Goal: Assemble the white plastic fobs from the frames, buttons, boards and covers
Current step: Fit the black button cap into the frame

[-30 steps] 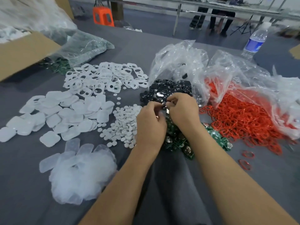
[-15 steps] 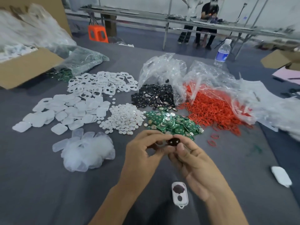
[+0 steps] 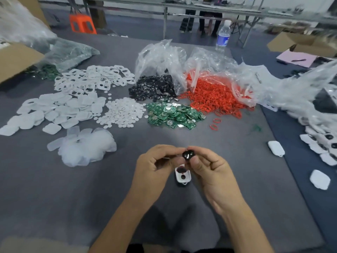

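My right hand [image 3: 209, 167] pinches a small glossy black button [image 3: 188, 154] between thumb and fingertips. My left hand [image 3: 155, 166] meets it from the left, fingertips curled onto the same button. Just below them a white fob frame [image 3: 182, 176] lies on the grey table, with two dark openings facing up. Farther back lie heaps of white frames [image 3: 94, 79], white covers [image 3: 54, 110], small white discs [image 3: 122, 112], black buttons [image 3: 153, 87] and green boards [image 3: 171, 115].
Red rings [image 3: 215, 97] spill from a clear bag at the right. A wad of clear bags [image 3: 85, 145] sits left of my hands. Finished white fobs [image 3: 276, 148] lie at the right edge. A water bottle [image 3: 222, 36] stands at the back, a cardboard box [image 3: 16, 59] far left.
Both hands came back from the pile of black buttons toward me, carrying one button. They now hold it above the white frame near the table's front.
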A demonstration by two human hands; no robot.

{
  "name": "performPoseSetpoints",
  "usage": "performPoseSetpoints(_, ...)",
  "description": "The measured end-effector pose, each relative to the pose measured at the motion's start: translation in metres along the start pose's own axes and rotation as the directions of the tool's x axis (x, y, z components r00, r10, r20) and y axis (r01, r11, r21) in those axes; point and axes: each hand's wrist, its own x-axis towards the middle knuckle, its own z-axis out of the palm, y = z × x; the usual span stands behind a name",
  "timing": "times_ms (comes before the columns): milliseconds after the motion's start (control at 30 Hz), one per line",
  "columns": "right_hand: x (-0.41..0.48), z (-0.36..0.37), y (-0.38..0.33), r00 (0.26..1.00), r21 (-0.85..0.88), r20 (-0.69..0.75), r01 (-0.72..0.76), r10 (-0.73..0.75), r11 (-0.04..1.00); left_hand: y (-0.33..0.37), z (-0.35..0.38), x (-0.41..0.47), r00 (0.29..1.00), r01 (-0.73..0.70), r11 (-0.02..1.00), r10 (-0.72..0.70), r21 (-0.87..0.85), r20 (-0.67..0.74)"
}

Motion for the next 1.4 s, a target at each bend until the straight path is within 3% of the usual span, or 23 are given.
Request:
performPoseSetpoints(67,-0.004,-0.005,0.004,0.999,-0.049,-0.030,0.030,-0.031,0.998,-0.008,0.002,-0.004,1.000,0.020,0.998,-0.020,0.057,0.003)
performPoseSetpoints(133,-0.004,-0.014,0.005,0.994,-0.171,-0.083,0.052,-0.067,0.984,-0.019,0.002,-0.007,0.999,0.051,0.963,-0.046,0.264,-0.024)
performPoseSetpoints(200,-0.003,-0.024,0.004,0.986,-0.394,-0.121,0.055,-0.111,0.917,-0.029,0.001,-0.011,0.996,0.079,0.816,-0.093,0.572,-0.005)
performPoseSetpoints(300,0.000,-0.035,0.004,0.985,-0.742,-0.097,0.024,-0.142,0.670,-0.042,0.002,-0.018,0.978,0.026,0.579,-0.182,0.815,0.098)
performPoseSetpoints(433,0.004,-0.034,0.004,0.985,-0.921,0.070,0.124,-0.155,0.369,-0.049,0.003,-0.019,0.986,-0.011,0.561,-0.134,0.827,0.104)
performPoseSetpoints(500,0.006,-0.030,0.001,0.972,-0.939,0.180,0.216,-0.151,0.269,-0.051,0.003,-0.018,0.989,-0.024,0.575,-0.105,0.818,0.103)
performPoseSetpoints(600,0.006,-0.024,-0.004,0.955,-0.937,0.277,0.293,-0.107,0.190,-0.052,0.004,-0.019,0.990,-0.039,0.606,-0.084,0.795,0.113)
performPoseSetpoints(800,0.010,-0.017,-0.006,0.946,-0.943,0.319,0.323,-0.060,0.078,-0.055,0.004,-0.017,0.992,-0.045,0.634,-0.062,0.772,0.109)
performPoseSetpoints(967,0.014,-0.018,-0.003,0.962,-0.949,0.252,0.268,-0.109,0.167,-0.056,0.004,-0.018,0.992,-0.055,0.639,-0.055,0.767,0.116)
performPoseSetpoints(1400,0.025,-0.023,-0.004,0.993,-0.848,-0.066,-0.108,0.101,0.518,-0.052,0.002,-0.018,0.985,-0.073,0.666,-0.070,0.743,0.160)
